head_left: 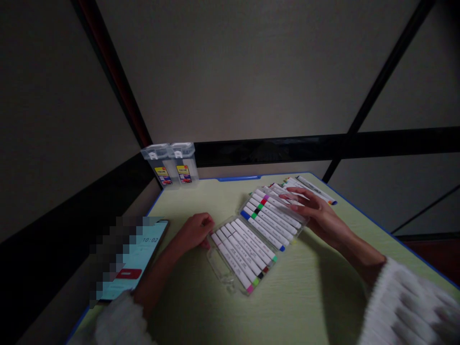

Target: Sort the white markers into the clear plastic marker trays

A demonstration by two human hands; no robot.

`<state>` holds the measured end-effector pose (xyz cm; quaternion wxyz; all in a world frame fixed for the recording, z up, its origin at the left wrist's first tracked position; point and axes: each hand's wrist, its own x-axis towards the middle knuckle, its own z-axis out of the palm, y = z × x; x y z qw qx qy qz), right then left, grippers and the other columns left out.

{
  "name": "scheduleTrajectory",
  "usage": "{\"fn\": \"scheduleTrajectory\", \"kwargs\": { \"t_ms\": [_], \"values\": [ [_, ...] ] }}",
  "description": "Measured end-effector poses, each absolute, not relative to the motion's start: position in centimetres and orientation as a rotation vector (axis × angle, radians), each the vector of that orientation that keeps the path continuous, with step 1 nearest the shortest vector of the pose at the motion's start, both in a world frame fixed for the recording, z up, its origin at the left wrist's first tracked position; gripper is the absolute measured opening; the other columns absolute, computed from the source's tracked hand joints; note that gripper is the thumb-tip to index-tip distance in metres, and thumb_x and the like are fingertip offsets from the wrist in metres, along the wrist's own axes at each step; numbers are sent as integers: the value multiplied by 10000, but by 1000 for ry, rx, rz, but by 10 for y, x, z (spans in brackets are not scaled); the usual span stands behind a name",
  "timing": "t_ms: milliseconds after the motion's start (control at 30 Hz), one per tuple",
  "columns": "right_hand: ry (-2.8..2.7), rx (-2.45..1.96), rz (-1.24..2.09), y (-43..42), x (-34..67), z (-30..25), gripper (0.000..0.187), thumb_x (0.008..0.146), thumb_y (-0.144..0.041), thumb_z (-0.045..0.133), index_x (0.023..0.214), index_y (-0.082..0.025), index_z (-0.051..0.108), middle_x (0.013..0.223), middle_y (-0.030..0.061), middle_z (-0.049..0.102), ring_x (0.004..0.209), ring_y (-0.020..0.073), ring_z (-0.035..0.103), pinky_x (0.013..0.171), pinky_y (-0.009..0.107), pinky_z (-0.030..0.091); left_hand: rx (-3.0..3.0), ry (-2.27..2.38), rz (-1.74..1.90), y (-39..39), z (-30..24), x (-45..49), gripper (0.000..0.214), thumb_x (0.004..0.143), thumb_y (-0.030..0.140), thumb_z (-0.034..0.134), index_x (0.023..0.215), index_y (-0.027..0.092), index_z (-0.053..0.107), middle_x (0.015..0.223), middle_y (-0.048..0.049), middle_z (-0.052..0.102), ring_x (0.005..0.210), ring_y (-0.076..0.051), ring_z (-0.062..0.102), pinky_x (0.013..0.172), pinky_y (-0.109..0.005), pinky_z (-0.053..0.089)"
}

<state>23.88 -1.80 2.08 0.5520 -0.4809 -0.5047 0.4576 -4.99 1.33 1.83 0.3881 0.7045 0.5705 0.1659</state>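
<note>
A clear plastic marker case lies unfolded on the table, with several white markers in each half. Colored caps show on the markers in the near half, and more colors band the markers in the far half. At the case's left corner, my left hand has its fingers curled in, closed against the edge. My right hand grips the right edge of the far half, thumb on top and fingers reaching over it. That half looks slightly tilted; its underside is hidden.
Behind the right hand lie more loose markers. Two clear lidded boxes stand at the table's back left corner. A lit phone or tablet rests by the left forearm. Dark-trimmed wall panels rise behind the blue-edged table.
</note>
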Motion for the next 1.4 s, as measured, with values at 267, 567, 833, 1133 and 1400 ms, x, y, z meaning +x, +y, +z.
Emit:
{"fn": "scheduleTrajectory", "kwargs": {
  "t_ms": [267,567,833,1133,1400],
  "values": [
    [-1156,-992,971,-17,220,6,339,663,-306,641,954,-254,474,1148,61,573,1029,253,544,821,445,461,1700,1377,488,12,13,-44,160,736,293,404,661,154,434,697,13,568,380,-73,548,352,-170,344],
    [-1117,-908,1120,-19,208,-6,587,574,-193,726,1106,-261,489,1167,43,563,1037,235,537,907,421,403,1649,1377,501,11,13,-43,153,743,283,406,675,150,437,694,21,558,374,-67,540,353,-170,361],
    [-1208,-925,1123,-20,204,-7,703,569,-154,716,1206,-247,432,1226,64,524,1068,240,522,927,418,389,1665,1345,512,13,8,-45,178,748,313,409,690,148,440,690,24,545,387,-71,554,346,-161,343],
    [-1301,-975,1041,-18,205,-8,710,575,-166,713,1221,-225,426,1238,73,512,1072,251,516,946,424,363,1667,1345,525,15,6,-46,199,712,349,436,664,156,450,654,27,552,377,-88,548,343,-179,331],
    [-1386,-870,858,-28,206,-9,473,794,-444,526,1225,-288,410,1294,55,445,1166,248,417,943,468,347,1646,1329,497,13,15,-45,187,702,335,461,674,150,462,628,39,522,379,-77,542,333,-161,305]
  ]
}}
